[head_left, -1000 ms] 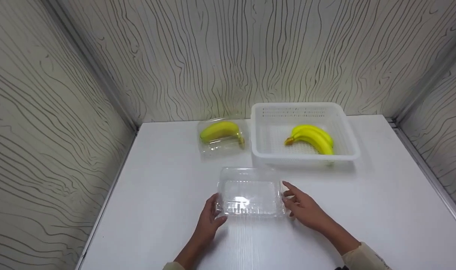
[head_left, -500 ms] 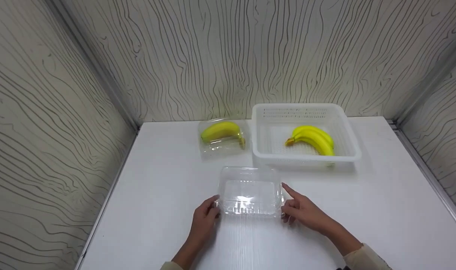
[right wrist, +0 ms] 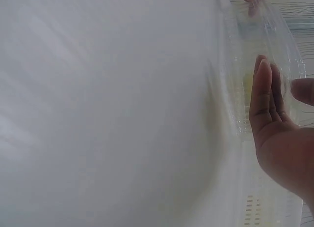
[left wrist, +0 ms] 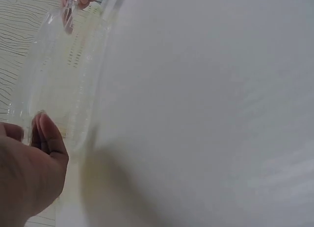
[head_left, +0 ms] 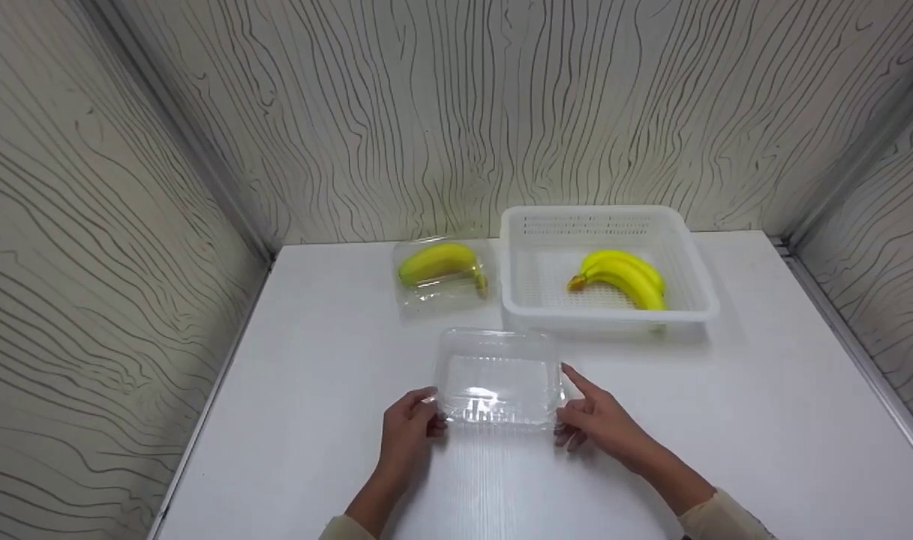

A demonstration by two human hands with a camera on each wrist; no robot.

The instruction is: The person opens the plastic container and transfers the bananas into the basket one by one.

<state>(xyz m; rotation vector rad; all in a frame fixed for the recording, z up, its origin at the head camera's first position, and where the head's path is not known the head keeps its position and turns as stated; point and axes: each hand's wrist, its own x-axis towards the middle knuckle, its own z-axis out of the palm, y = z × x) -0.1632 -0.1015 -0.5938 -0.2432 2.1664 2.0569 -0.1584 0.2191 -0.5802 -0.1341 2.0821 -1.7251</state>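
Observation:
A clear plastic container (head_left: 498, 375) is held between the two hands near the middle of the table, its see-through floor showing the white surface beneath. At its left side my left hand (head_left: 406, 435) pinches the rim between thumb and fingers. My right hand (head_left: 602, 420) grips the right side near the front corner, the index finger stretched along the edge. In the left wrist view the left fingertips (left wrist: 46, 131) meet the container's wall (left wrist: 54, 74). The right wrist view shows the right hand (right wrist: 274, 119) with its fingers against the underside or side of the plastic.
Behind the held container, a second clear container (head_left: 418, 304) has a banana (head_left: 439, 262) inside. To its right stands a white plastic basket (head_left: 610, 313) with bananas (head_left: 627, 274) in it. A wood-grain patterned wall (head_left: 456, 112) borders the white table (head_left: 313, 360) at the back.
Both hands have closed from loose contact to a hold on the container's sides. The container has shifted slightly away from the person. The basket and the other container look unmoved.

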